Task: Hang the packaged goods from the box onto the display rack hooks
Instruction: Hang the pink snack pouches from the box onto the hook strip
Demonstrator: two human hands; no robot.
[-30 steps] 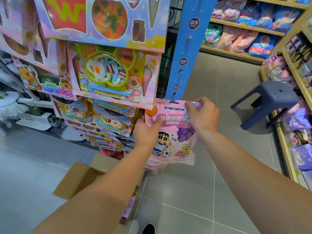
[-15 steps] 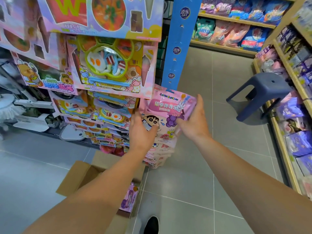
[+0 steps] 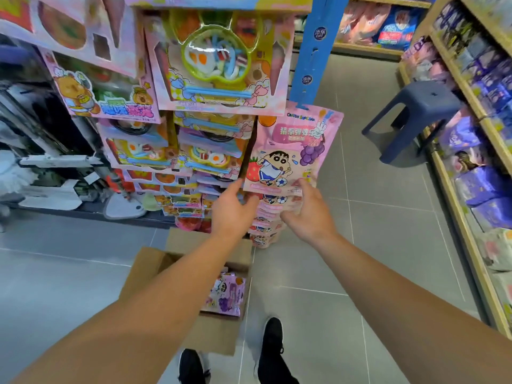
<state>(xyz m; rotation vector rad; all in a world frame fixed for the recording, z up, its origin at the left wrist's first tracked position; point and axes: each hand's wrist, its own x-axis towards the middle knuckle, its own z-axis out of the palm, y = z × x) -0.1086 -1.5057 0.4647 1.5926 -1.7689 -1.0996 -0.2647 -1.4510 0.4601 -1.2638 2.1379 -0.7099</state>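
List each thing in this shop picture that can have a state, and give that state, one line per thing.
Pink candy bag: hanging at the blue strip's lower end, upright.
Blue display strip: upper hooks in view bare.
Cardboard box: open on the floor, bags left inside.
Left hand: open, fingertips at the bag's lower left corner.
Right hand: open, fingers touching the bag's bottom edge.
Blue stool: upright, unoccupied.

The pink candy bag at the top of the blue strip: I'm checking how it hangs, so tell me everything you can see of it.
The pink candy bag is a glossy plastic pouch printed with a cartoon boy, a football, a strawberry and grapes. It hangs upright from the lower end of the blue strip, slightly tilted, above more such bags. The left hand touches its lower left corner with its fingertips; the right hand touches its bottom edge. The hook itself is not visible.
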